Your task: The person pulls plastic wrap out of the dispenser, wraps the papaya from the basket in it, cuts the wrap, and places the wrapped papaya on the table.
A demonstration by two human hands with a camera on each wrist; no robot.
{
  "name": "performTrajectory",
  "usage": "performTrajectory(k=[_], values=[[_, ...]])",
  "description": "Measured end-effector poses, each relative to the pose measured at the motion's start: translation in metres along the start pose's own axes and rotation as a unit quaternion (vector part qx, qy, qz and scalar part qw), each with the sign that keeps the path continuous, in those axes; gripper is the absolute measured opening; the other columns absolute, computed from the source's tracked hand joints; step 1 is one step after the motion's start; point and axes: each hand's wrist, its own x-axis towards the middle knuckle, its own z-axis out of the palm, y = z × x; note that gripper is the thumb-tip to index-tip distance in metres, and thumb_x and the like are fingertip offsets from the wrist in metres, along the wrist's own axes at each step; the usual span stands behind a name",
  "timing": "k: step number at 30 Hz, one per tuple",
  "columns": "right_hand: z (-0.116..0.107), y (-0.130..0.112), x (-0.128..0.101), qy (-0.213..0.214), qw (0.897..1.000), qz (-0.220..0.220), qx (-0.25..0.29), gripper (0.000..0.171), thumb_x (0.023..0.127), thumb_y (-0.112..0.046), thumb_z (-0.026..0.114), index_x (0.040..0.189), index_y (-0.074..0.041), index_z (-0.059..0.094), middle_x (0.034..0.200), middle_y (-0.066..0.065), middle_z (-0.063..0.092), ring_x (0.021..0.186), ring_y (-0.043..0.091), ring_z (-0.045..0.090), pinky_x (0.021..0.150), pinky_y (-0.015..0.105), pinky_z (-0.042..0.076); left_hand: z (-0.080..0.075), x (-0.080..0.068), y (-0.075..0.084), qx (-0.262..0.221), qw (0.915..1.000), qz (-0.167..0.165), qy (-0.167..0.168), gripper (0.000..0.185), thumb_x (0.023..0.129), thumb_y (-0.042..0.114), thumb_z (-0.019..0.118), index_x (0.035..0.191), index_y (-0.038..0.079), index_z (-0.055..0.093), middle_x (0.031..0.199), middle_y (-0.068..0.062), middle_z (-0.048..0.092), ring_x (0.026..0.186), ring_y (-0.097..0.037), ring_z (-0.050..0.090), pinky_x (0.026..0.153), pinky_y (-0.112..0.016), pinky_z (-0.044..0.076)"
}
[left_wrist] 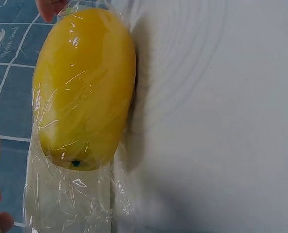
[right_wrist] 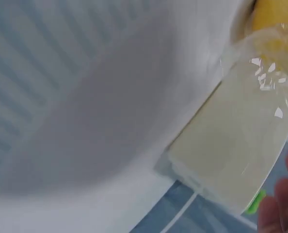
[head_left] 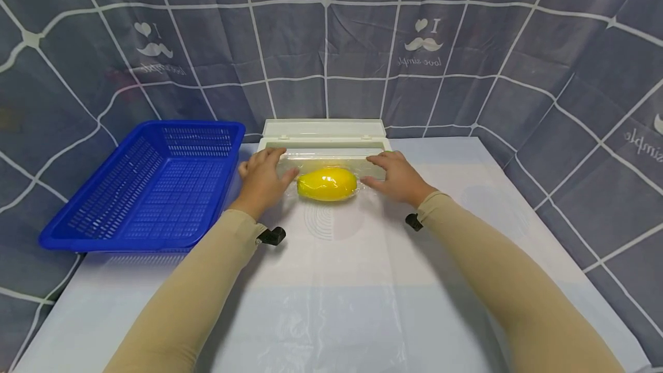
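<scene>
A yellow oval fruit [head_left: 327, 183], its exact kind unclear, lies wrapped in clear cling film [left_wrist: 76, 194] at the front of a white cling film dispenser [head_left: 323, 144]. The dispenser's lid stands raised at the back. My left hand [head_left: 263, 180] is at the dispenser's left end, fingers spread and thumb toward the fruit. At the right end is my right hand [head_left: 397, 176], with fingers and thumb apart. Both wrist views show fingertips beside the film, with no pinch visible. Loose film stretches past the fruit's ends over the dispenser's front face.
A blue plastic basket [head_left: 145, 244] stands to the left, close to my left forearm. A pale patterned cover lies over the table [head_left: 331, 315]. Behind and at the sides hangs a grey checked curtain [head_left: 357, 39].
</scene>
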Motion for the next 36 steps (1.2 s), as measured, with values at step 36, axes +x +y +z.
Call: performTrajectory(k=[36], values=[[0.001, 0.045, 0.023, 0.015, 0.989, 0.133, 0.064, 0.084, 0.101, -0.046, 0.069, 0.166, -0.009, 0.031, 0.171, 0.013, 0.035, 0.153, 0.039, 0.032, 0.129, 0.053, 0.027, 0.016, 0.04, 0.065, 0.073, 0.9879, 0.081, -0.11, 0.094, 0.098, 0.07, 0.055, 0.169, 0.02, 0.022, 0.177, -0.01, 0.018, 0.165, -0.036, 0.008, 0.127, -0.065, 0.01]])
